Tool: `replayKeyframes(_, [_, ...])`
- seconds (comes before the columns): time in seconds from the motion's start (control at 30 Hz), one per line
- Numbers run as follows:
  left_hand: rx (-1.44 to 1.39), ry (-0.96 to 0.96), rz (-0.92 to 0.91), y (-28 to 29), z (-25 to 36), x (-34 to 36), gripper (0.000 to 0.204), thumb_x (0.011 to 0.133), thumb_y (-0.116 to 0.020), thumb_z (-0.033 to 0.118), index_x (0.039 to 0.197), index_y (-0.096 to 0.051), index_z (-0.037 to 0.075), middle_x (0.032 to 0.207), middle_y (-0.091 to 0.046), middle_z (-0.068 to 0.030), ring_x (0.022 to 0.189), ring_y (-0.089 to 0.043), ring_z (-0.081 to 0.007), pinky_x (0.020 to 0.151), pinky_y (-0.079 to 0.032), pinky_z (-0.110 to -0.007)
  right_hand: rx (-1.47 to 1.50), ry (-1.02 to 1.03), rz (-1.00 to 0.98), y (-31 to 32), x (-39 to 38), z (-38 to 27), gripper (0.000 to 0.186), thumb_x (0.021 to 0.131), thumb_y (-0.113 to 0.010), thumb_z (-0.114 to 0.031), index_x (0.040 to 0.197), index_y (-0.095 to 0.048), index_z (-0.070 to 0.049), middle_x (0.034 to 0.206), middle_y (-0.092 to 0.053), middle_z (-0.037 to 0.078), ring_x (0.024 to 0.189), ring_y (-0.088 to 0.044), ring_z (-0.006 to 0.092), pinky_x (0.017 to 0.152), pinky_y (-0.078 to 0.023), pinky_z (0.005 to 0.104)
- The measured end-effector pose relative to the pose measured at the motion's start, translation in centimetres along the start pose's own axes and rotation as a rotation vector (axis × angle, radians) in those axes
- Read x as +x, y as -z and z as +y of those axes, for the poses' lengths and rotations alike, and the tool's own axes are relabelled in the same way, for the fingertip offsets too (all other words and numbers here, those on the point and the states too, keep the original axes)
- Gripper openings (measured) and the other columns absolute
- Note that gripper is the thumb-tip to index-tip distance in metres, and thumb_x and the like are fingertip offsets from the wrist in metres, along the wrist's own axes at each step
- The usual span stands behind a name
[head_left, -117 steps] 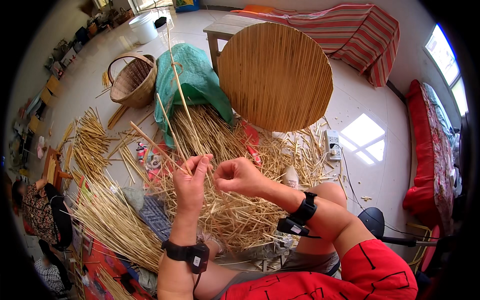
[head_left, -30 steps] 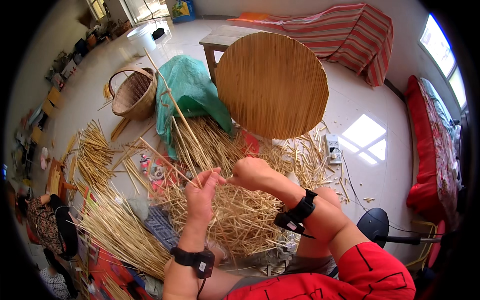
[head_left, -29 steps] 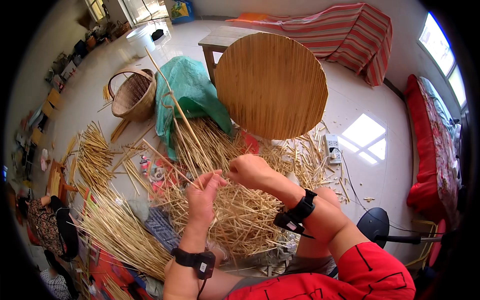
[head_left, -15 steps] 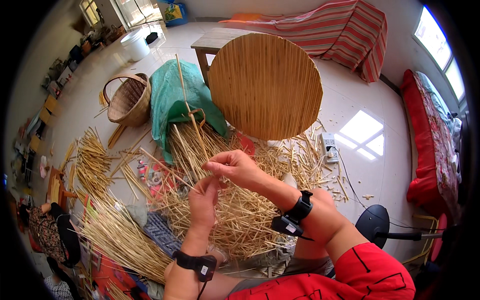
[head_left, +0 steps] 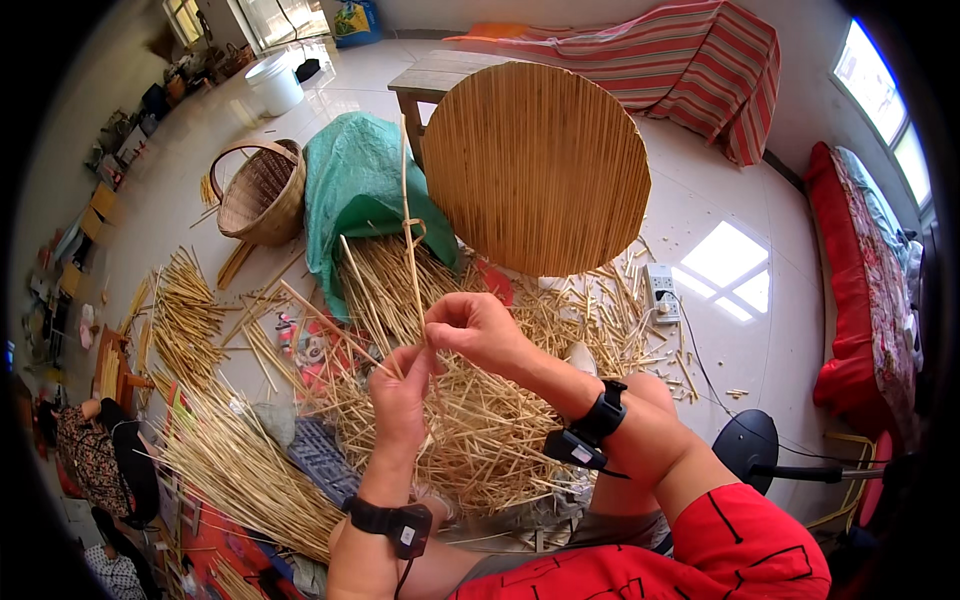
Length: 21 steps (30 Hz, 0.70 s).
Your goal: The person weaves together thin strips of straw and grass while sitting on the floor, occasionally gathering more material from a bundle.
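Observation:
Both hands meet in front of me over a heap of straw stalks [head_left: 480, 430]. My right hand [head_left: 478, 332] pinches the lower end of a long pale stalk [head_left: 409, 190], which stands up nearly vertical with a dry curled leaf partway along it. My left hand [head_left: 402, 398] is closed just below, its fingertips touching or almost touching those of the right. From it another thin stalk [head_left: 330, 322] slants up to the left. Where the stalks end between the fingers is hidden. Beyond the hands, more stalks stick out of a green woven sack [head_left: 345, 165].
A round panel of stalks [head_left: 535, 170] leans against a wooden bench [head_left: 440, 72]. Left of the sack stands a wicker basket [head_left: 262, 195]. Stalk bundles [head_left: 245, 455] lie at left, a power strip [head_left: 660, 292] at right. Another person [head_left: 95, 455] sits at far left.
The upright stalk has swung slightly to the right and stands straighter. My right hand has shifted a little right and up, the left slightly up, with the fingertips staying together.

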<state>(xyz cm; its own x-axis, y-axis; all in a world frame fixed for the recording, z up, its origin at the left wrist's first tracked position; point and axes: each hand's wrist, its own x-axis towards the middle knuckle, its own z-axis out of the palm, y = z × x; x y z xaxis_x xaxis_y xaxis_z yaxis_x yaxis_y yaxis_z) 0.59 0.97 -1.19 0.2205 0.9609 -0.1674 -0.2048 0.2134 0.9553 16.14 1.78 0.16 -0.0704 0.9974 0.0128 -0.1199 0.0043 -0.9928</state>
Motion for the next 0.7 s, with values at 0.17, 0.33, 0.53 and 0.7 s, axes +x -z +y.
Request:
replayKeyframes(0.17, [0.058, -0.013, -0.013, -0.06, 0.51, -0.16, 0.016, 0.089, -0.064, 0.017, 0.091, -0.066, 0.001, 0.07, -0.06, 0.0037, 0.053, -0.039, 0.0014, 0.048, -0.025, -0.016, 0.049, -0.029, 0.03, 0.05, -0.11, -0.67, 0.011, 0.084, -0.061, -0.009, 0.086, -0.062, 0.002, 0.076, -0.062, 0.0, 0.069, -0.056, 0.0052, 0.061, -0.046, 0.0214])
replayKeyframes(0.33, [0.107, -0.01, -0.052, 0.16, 0.47, -0.17, 0.017, 0.089, -0.063, 0.017, 0.092, -0.066, 0.0, 0.072, -0.061, 0.0024, 0.059, -0.045, -0.0005, 0.053, -0.031, -0.016, -0.001, -0.012, 0.034, 0.32, 0.0, -0.37, 0.01, 0.082, -0.061, -0.008, 0.083, -0.063, 0.002, 0.074, -0.063, 0.0, 0.068, -0.056, 0.0049, 0.061, -0.045, 0.0206])
replayKeyframes(0.53, [0.171, -0.063, -0.057, 0.02, 0.08, -0.27, 0.016, 0.09, -0.062, 0.015, 0.091, -0.066, 0.0, 0.074, -0.063, 0.0004, 0.066, -0.052, -0.004, 0.06, -0.039, -0.018, -0.163, 0.068, 0.109, 0.41, -0.11, 0.09, 0.008, 0.081, -0.06, -0.006, 0.081, -0.063, 0.002, 0.073, -0.062, 0.001, 0.063, -0.054, 0.0046, 0.056, -0.044, 0.021])
replayKeyframes(0.7, [0.223, -0.113, -0.054, -0.21, -0.17, -0.21, 0.013, 0.09, -0.062, 0.011, 0.092, -0.066, -0.001, 0.075, -0.063, 0.0006, 0.067, -0.054, -0.0042, 0.062, -0.04, -0.018, -0.02, 0.093, 0.242, 0.31, 0.03, -0.2, 0.012, 0.075, -0.062, -0.01, 0.079, -0.064, 0.002, 0.068, -0.063, 0.004, 0.066, -0.056, 0.0075, 0.058, -0.047, 0.0253])
